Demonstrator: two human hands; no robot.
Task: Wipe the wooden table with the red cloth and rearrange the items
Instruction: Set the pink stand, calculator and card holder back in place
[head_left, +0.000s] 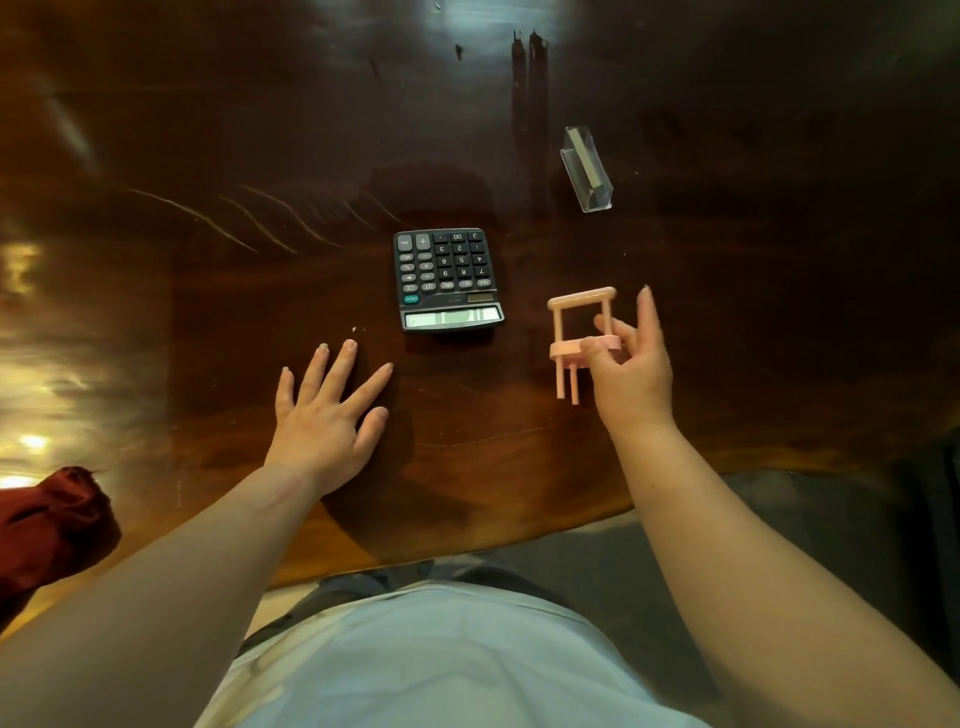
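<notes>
i observe the left hand (324, 415) palm down on the dark wooden counter (208, 156), fingers straight and spread, holding nothing. its fingertips lie just near and left of the calculator (448, 278), not touching it. the calculator lies flat at the counter's middle with its display on the near side.

the right hand (631, 374) pinches the pink toy chair (582, 332) at the seat between thumb and curled fingers, with one finger extended away from me. the chair's back points away and its legs point toward me. i cannot tell whether the legs touch the counter. the chair is just right of the calculator, apart from it.

a clear plastic holder (587, 169) lies tilted further back, beyond the chair.

the red cloth (52, 519) sits bunched at the near left edge of the counter, beside the left forearm and well apart from both hands.
</notes>
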